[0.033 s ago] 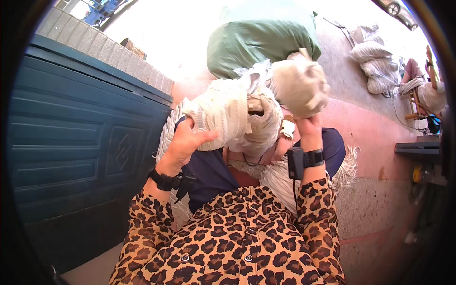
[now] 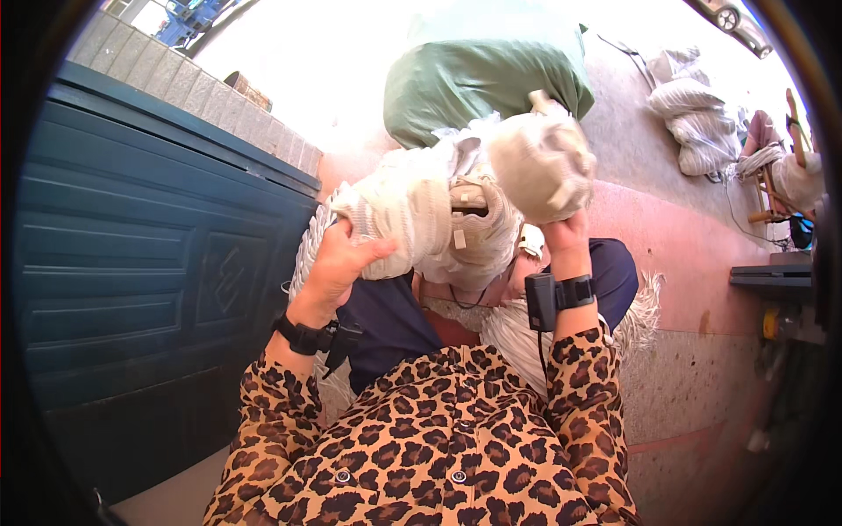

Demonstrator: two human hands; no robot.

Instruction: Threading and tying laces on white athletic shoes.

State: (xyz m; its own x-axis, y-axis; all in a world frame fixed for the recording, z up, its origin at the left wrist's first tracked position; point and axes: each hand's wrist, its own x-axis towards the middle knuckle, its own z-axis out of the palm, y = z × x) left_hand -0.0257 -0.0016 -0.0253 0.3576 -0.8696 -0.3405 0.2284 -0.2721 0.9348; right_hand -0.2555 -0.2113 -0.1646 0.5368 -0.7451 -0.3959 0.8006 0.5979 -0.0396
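My left hand [image 2: 338,267] grips the near left side of a stack of layered cream cloth pieces [image 2: 395,206]. Its thumb lies over the cloth and its fingers go behind. My right hand [image 2: 568,232] holds a rounded cream cloth bundle [image 2: 544,167] from below, blurred by motion; most of its fingers are hidden. Between the two, a cream cloth piece [image 2: 474,232] shows a dark opening and a small white tag, much like the back of a cap. Thin crumpled white wrapping [image 2: 469,145] sticks up behind the stack.
A large green sack [image 2: 491,83] stands just beyond. Bunches of pale cords [image 2: 517,337] lie by my legs. At left is a dark blue panelled door [image 2: 132,254]. White sacks [image 2: 702,123] and a wooden frame [image 2: 767,197] with cream material beside a person stand far right.
The rounded bundle in my right hand has shifted a little left and toward me. My left hand keeps its hold on the stack, almost unmoved.
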